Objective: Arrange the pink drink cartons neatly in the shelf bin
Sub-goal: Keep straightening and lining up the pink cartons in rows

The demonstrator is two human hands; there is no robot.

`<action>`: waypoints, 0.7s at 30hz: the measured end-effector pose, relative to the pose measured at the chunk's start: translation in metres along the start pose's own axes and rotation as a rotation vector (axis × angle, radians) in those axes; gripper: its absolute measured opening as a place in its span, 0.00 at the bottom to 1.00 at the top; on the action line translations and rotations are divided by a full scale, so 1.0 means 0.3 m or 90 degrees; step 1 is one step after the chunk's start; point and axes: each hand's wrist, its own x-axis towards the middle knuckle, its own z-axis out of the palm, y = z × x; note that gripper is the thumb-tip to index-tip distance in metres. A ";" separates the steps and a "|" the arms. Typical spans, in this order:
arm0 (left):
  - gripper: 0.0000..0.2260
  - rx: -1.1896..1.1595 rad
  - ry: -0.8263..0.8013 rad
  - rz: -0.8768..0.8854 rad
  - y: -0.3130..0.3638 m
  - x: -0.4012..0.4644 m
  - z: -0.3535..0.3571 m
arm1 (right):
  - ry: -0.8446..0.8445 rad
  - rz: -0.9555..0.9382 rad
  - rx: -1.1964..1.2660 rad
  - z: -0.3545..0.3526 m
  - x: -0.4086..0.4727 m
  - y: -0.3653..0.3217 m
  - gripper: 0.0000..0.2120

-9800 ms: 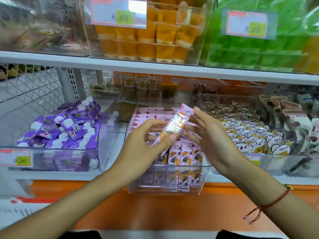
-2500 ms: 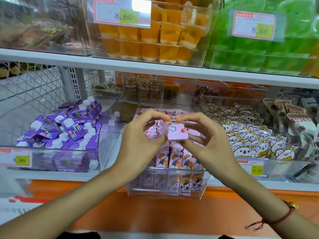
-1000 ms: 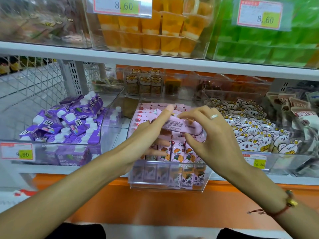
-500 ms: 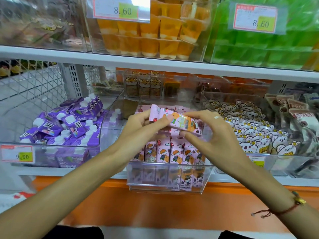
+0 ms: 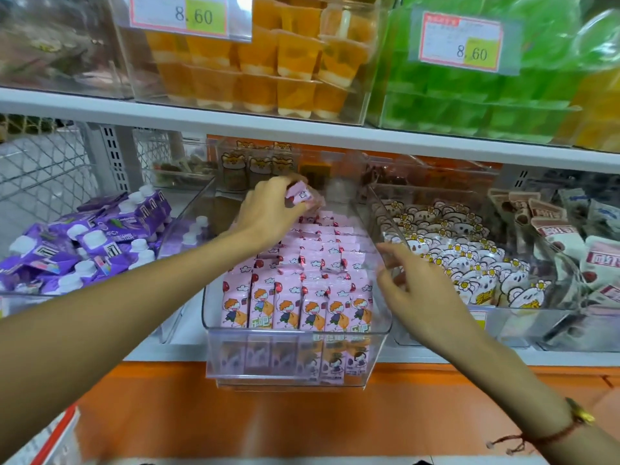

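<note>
We see the left hand [image 5: 268,213] reaching deep over the clear shelf bin [image 5: 295,357], its fingers [image 5: 303,206] curled round one pink drink carton [image 5: 300,196] held above the back rows. The rest of the pink drink cartons [image 5: 302,297] stand upright in tight rows inside the bin, cartoon faces toward us at the front, tops showing further back. The bin juts out past the front edge of the white shelf [image 5: 436,355].

Our right hand [image 5: 419,290] hovers at the bin's right wall, fingers loosely spread and holding nothing; whether it touches the clear wall we cannot tell, since the plastic blurs the edge. A red string bracelet [image 5: 543,441] circles the right wrist.

To the left lies a bin of purple pouches [image 5: 84,243] with white caps, and to the right a bin of white bear-faced packets [image 5: 463,260]. On the shelf above sit orange jelly cups [image 5: 268,62] and green packs [image 5: 486,95], each behind a price tag reading 8.60.
</note>
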 end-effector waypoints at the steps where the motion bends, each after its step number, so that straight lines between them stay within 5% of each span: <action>1: 0.17 0.033 -0.030 0.012 -0.008 0.007 0.006 | 0.000 -0.001 0.012 0.001 -0.004 0.003 0.17; 8: 0.20 0.208 -0.215 0.104 -0.011 0.071 -0.035 | -0.011 -0.028 0.057 -0.009 -0.025 0.021 0.19; 13: 0.22 0.215 -0.351 0.039 -0.008 0.147 -0.026 | 0.003 -0.027 0.064 -0.017 -0.026 0.028 0.19; 18: 0.21 0.113 -0.156 0.043 -0.012 0.157 0.039 | -0.001 -0.025 0.073 -0.015 -0.031 0.034 0.19; 21: 0.15 0.176 -0.172 0.034 -0.048 0.153 0.069 | -0.003 -0.022 0.077 -0.016 -0.031 0.030 0.19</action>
